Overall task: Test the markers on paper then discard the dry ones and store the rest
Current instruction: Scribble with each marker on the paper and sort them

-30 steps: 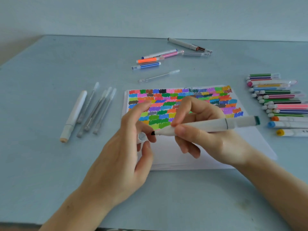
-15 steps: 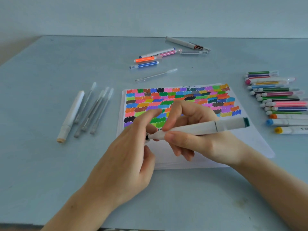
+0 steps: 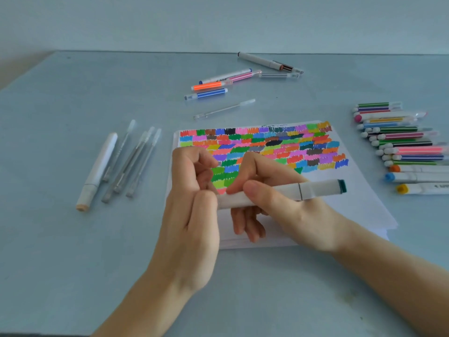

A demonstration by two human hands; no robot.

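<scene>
Head view, near to far. Left hand (image 3: 192, 203) curled over near end of white marker (image 3: 279, 192), cap apparently under fingers; judged capping step, tip hidden. Right hand (image 3: 279, 203) pinches barrel between thumb and fingers, holding it level above paper (image 3: 352, 205) as counter-hold. Swatch block covers upper sheet. Grey pens (image 3: 126, 164) at left, striped markers (image 3: 401, 139) at right, mixed group (image 3: 218, 85) far side: probably sorted piles.
</scene>
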